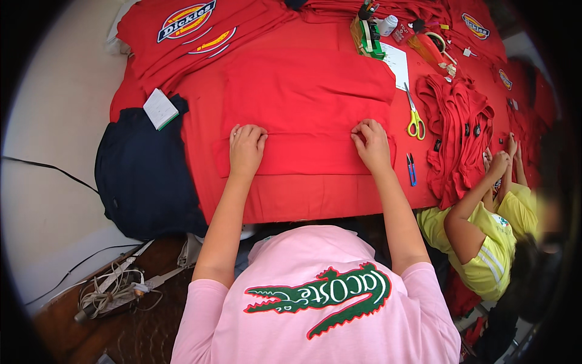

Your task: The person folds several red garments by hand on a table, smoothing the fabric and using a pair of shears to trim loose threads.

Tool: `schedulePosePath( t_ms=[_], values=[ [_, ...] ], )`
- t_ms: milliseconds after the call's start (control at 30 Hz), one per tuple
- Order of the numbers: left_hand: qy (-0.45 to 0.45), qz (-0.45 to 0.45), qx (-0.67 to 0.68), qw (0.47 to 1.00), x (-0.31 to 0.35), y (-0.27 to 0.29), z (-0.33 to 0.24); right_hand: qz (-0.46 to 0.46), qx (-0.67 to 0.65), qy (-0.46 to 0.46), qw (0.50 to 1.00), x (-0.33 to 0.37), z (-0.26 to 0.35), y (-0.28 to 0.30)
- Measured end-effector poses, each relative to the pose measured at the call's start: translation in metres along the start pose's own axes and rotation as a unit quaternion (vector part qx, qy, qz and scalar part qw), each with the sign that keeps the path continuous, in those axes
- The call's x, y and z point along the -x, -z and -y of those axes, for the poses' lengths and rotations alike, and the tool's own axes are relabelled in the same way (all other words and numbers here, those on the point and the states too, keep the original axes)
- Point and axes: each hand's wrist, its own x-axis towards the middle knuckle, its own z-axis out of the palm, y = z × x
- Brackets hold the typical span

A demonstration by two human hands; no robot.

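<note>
A plain red garment (pixel 309 91) lies spread on the red-covered table in front of me, with a band along its near side turned up in a fold. My left hand (pixel 245 150) rests on the left part of that fold, fingers curled and pinching the cloth. On the right part, my right hand (pixel 372 145) holds the fold too, thumb and forefinger drawn together. Wrinkles run across the cloth between the hands. Right of the garment lie yellow-handled scissors (pixel 416 124) and, nearer me, small blue thread snips (pixel 411 169).
Printed red shirts (pixel 145 54) are stacked far left. Dark navy cloth (pixel 145 176) with a notepad (pixel 160 109) hangs over the left edge. Red trim pieces (pixel 458 130) lie right, beside a person in yellow (pixel 479 242). A green box (pixel 370 41) stands at the back.
</note>
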Motion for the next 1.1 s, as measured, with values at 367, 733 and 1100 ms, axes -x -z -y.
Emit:
schedulePosePath(
  t_ms=[367,733,1100],
  values=[
    [-0.117,0.063,0.057,0.989,0.118,0.085,-0.039,0.187,-0.025,0.098,0.977,0.101,0.044,0.087],
    [0.022,0.033,0.119,0.992,0.149,0.064,-0.060,0.042,-0.101,0.092,0.990,0.049,0.092,0.019],
    [0.182,-0.061,0.005,0.981,0.069,0.018,-0.104,0.230,-0.186,-0.039,0.954,-0.013,0.148,-0.002]
  ],
)
